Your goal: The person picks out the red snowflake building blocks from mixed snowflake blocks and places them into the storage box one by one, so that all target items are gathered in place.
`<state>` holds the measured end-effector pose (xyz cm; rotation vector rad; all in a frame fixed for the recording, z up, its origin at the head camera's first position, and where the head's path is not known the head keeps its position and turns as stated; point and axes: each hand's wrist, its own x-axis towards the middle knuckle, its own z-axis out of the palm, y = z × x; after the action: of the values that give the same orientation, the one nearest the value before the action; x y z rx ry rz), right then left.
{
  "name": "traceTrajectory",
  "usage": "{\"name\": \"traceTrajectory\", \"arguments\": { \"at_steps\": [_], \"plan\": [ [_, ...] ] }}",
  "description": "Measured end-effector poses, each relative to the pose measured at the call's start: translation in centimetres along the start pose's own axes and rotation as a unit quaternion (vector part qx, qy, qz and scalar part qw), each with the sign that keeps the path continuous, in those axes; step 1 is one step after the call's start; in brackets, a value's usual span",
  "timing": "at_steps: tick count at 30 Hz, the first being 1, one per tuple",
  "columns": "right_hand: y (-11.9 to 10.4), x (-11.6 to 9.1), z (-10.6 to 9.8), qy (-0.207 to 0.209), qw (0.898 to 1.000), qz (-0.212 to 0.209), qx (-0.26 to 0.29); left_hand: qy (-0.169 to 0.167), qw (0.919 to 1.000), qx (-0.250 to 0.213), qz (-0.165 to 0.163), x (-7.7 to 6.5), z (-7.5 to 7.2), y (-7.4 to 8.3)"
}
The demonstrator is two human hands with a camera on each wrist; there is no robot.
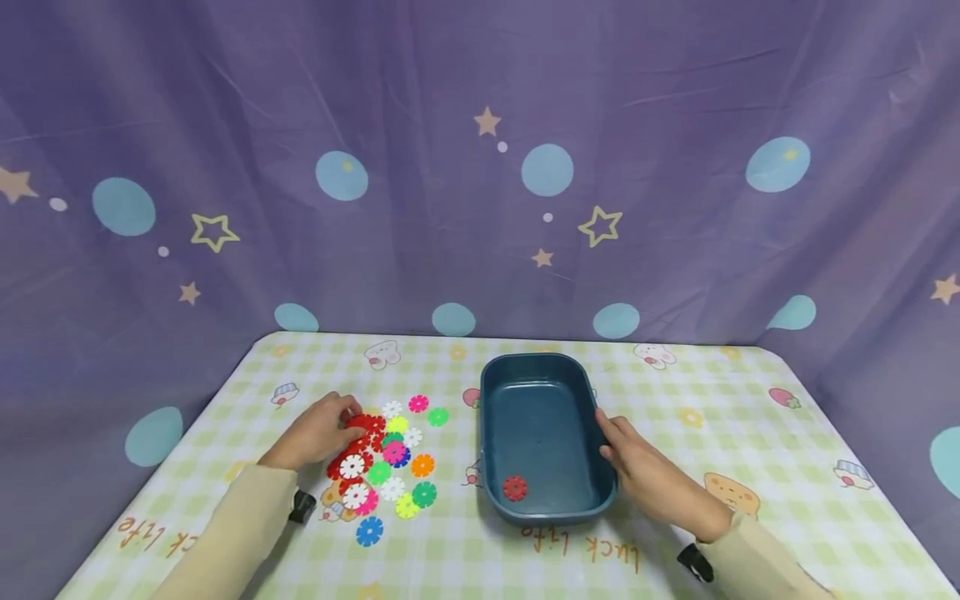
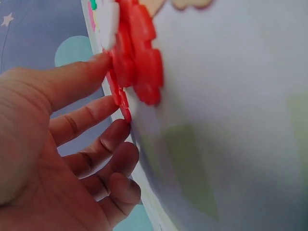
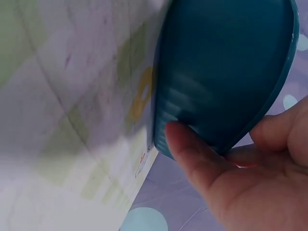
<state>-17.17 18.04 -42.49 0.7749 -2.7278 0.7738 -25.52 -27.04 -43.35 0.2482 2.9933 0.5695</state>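
Lying on the surface (image 1: 750, 433) left of the blue bin (image 1: 538, 442), red discs (image 1: 372, 425) are pinched by the left hand (image 1: 318, 432), while the bin's side is gripped by the right hand (image 1: 654, 479); an overlapping white disc (image 1: 352, 467) could be dragged along if stacked layers are lifted together.

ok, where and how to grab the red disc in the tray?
Pinch the red disc by its notched rim, from above: it lies flat at the near left corner of the tray, whose walls would likely hinder a sideways approach.
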Motion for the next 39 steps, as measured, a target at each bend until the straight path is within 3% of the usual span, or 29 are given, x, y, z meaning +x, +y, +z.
{"name": "traceTrajectory", "arguments": {
  "at_steps": [9,15,19,23,27,31,34,39],
  "plan": [
    [-0.1,0.1,-0.6,-0.036,0.999,0.022,0.01,0.02,0.9991,0.009,0.035,0.5,0.4,-0.1],
    [-0.5,0.2,-0.7,-0.06,0.996,0.067,0.025,0.017,0.998,0.004,0.061,0.7,0.3,0.3],
    [-0.9,0.1,-0.4,-0.075,0.991,0.094,0.054,0.021,0.9966,0.001,0.079,0.7,-0.1,1.1],
    [-1.1,0.2,-0.4,-0.08,0.989,0.11,0.057,0.034,0.9913,-0.024,0.125,0.4,-0.6,3.1],
    [-1.0,0.3,-0.5,-0.08,0.989,0.108,0.055,0.062,0.9756,-0.043,0.206,-0.2,-1.3,6.0],
    [-0.9,0.3,-0.4,-0.083,0.991,0.098,0.049,0.076,0.9478,-0.073,0.301,-0.4,-1.8,9.0],
    [-0.9,0.2,-0.4,-0.082,0.992,0.086,0.046,0.065,0.9281,-0.101,0.352,-0.2,-1.8,11.1],
    [-1.1,0.1,-0.5,-0.082,0.993,0.077,0.043,0.032,0.9072,-0.114,0.404,0.4,-0.9,14.3]
  ]
}}
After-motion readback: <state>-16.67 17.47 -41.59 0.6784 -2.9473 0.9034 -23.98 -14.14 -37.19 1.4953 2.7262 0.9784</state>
